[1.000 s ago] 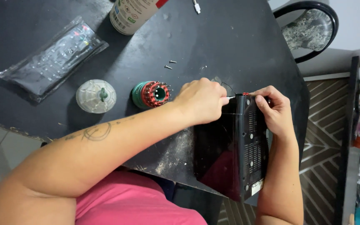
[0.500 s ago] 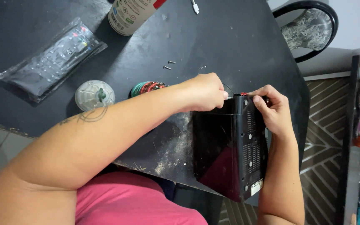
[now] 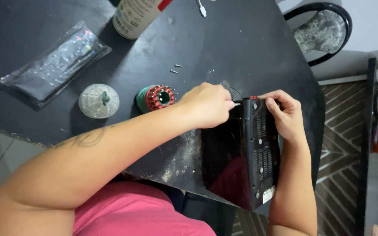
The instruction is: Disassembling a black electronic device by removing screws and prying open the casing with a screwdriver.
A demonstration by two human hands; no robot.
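The black box (image 3: 241, 153) stands on edge at the table's (image 3: 241, 39) near rim. The right hand (image 3: 285, 114) clasps its top corner. The left hand (image 3: 206, 106) is clenched on a thin tool (barely visible) whose tip meets the box's upper edge. Two screws (image 3: 174, 68) lie beyond the box. A slip could topple it off the rim.
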